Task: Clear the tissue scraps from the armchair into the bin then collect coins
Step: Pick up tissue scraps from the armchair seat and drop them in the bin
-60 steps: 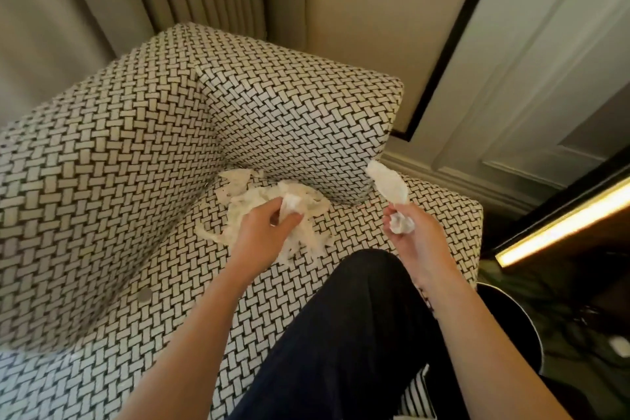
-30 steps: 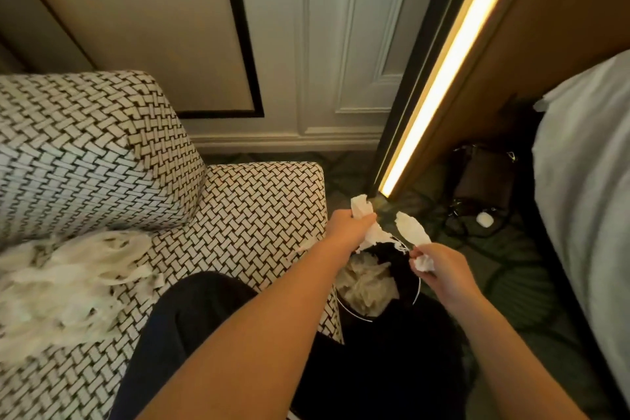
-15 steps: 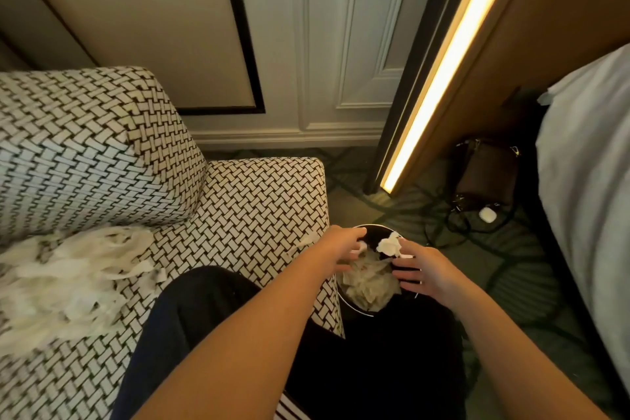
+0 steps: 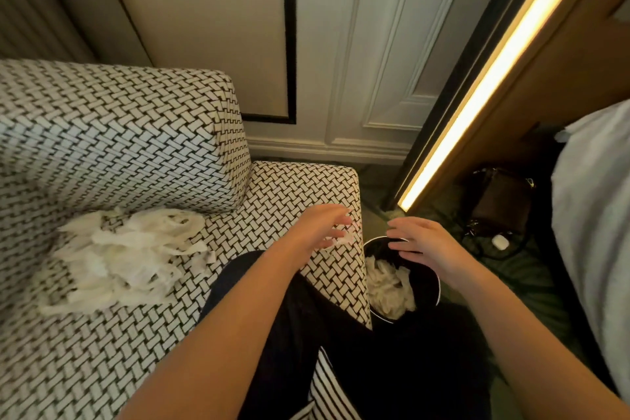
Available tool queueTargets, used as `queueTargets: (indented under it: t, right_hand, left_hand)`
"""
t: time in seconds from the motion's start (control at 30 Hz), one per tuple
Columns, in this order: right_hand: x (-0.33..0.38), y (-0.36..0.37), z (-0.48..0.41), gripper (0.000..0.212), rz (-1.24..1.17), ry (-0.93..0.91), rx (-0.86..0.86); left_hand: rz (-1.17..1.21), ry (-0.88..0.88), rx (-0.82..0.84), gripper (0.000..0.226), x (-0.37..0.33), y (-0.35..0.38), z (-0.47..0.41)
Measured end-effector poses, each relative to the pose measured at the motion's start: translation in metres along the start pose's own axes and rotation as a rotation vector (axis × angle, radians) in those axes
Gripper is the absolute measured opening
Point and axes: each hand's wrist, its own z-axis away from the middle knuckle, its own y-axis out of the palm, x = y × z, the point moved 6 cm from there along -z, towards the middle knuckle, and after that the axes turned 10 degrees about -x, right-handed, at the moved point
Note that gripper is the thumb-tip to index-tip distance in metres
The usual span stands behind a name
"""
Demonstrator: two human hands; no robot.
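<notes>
Shows two bare hands at centre right, both spread and slack: left hand (image 4: 318, 227) over the seat's right edge, with one small white scrap (image 4: 346, 239) blurred at its fingertips, contact impossible to tell; right hand (image 4: 421, 242) flat above the far rim of the one black bin (image 4: 426, 286), gripping nothing. Finds one heap of tissue scraps (image 4: 119, 256) at centre left on the woven armchair (image 4: 119, 133) seat and more tissue (image 4: 388, 286) inside the bin just beside that seat, with one dark-trousered knee (image 4: 317, 327) planted between heap and bin. Counts on the floor at right one brown bag (image 4: 501, 201) and one small white object (image 4: 500, 241), near white bedding (image 4: 593, 215) and one lit strip light (image 4: 494, 78).
</notes>
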Motion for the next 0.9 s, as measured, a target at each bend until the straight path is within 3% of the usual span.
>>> queueTargets:
  t: [0.23, 0.4, 0.73, 0.9]
  right_hand:
    - [0.066, 0.089, 0.045, 0.018, 0.166, -0.259, 0.118]
    - [0.084, 0.171, 0.073, 0.026, 0.372, -0.466, 0.228]
    - [0.077, 0.312, 0.096, 0.027, 0.560, -0.690, 0.369]
    - [0.071, 0.374, 0.097, 0.053, 0.864, -0.739, 0.434]
  left_hand:
    - [0.107, 0.146, -0.151, 0.033, -0.006, -0.108, 0.043]
    - [0.115, 0.206, -0.293, 0.035, 0.018, -0.183, 0.072]
    - [0.398, -0.003, -0.571, 0.019, 0.126, -0.290, 0.109]
    - [0.485, -0.074, -0.666, 0.016, 0.164, -0.318, 0.130]
